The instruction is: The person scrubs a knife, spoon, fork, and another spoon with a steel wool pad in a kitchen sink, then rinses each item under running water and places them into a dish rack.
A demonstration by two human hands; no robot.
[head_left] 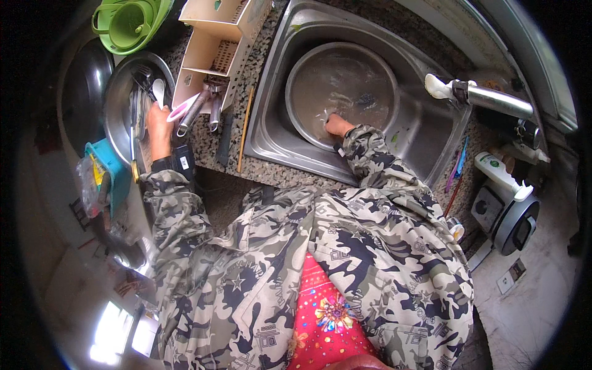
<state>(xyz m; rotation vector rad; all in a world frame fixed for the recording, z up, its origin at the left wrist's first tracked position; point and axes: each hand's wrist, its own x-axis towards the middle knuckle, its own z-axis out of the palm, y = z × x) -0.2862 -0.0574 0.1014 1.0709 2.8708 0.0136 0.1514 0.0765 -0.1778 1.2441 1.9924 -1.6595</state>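
At the left, my left hand [159,128] is closed round a white spoon [158,90], its bowl pointing away from me. It is at the edge of a steel bowl [113,102] that holds forks and other metal cutlery [139,111]. My right hand [338,125] dips into murky water at the near side of a round steel basin [295,123], with its fingers curled. Small pale bits show by its fingertips, but what it holds is hidden. A dark clump [365,100] lies in the water to its right.
The basin sits in a steel sink [262,132]. A beige rack [203,46] and peelers [213,105] stand left of it. Green colander [126,28] and teal basket [114,172] are farther left. A steel faucet [499,102] and white bottle [496,169] are at right.
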